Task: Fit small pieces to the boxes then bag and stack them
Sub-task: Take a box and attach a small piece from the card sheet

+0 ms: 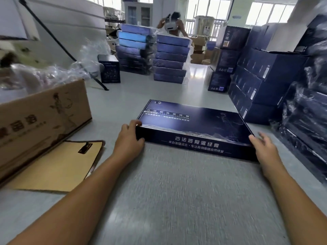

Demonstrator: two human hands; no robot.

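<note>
from the head view we see both arms stretched forward over the grey floor [185, 191], reaching to a flat dark blue box [192, 126] that lies closed on it. the left hand [130, 138] grips the box's near left corner, thumb on the lid and fingers curled around the side. the right hand [263, 145] rests against the near right corner with fingers spread loosely, blurred, so we cannot tell if it grips. a brown carton [40, 121] sits to the left, two stacks of bagged boxes [169, 61] stand farther back, and dark cartons [261, 82] are piled on the right.
</note>
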